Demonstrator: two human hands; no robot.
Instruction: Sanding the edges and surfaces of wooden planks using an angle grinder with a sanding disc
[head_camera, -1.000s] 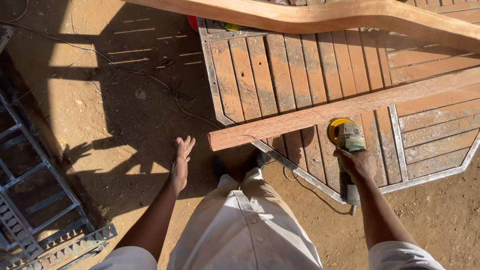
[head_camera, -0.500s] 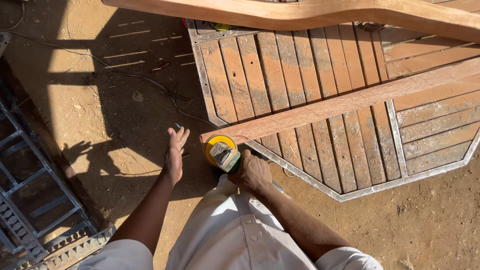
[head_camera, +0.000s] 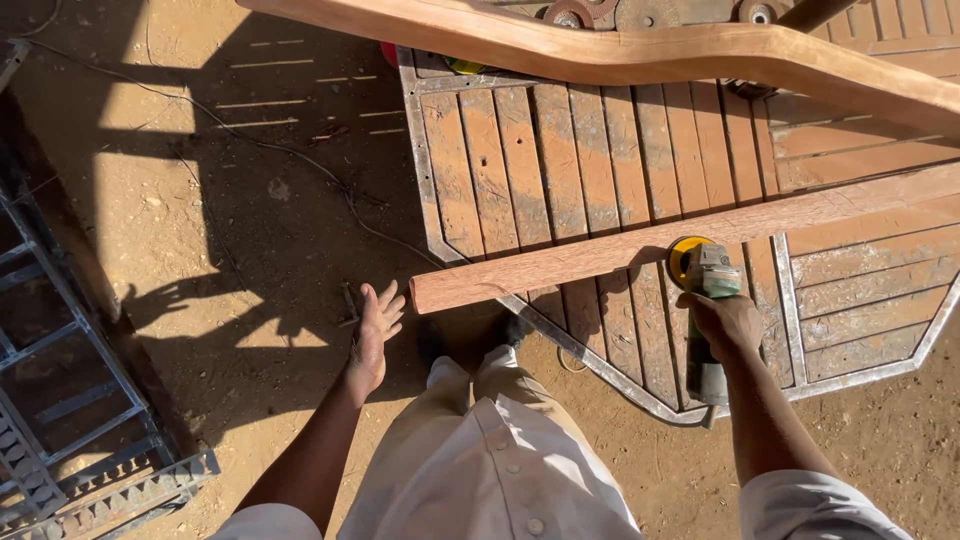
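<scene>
My right hand (head_camera: 728, 322) grips an angle grinder (head_camera: 704, 300) with a yellow disc guard, held against the near edge of a long straight wooden plank (head_camera: 640, 247). The plank lies across a slatted wooden table top (head_camera: 560, 170) with a metal rim. My left hand (head_camera: 373, 335) hangs free with fingers spread, just left of the plank's near end, touching nothing. A curved wooden beam (head_camera: 620, 50) lies further back across the table top.
A black power cable (head_camera: 300, 160) snakes over the dirt ground on the left. A dark metal frame (head_camera: 60, 370) lies at the far left. Metal discs (head_camera: 640, 12) sit at the top edge. My light trousers (head_camera: 490, 450) fill the bottom middle.
My right hand has carried the grinder from the plank's left end to the right along its edge. The left hand stays spread beside the plank's end.
</scene>
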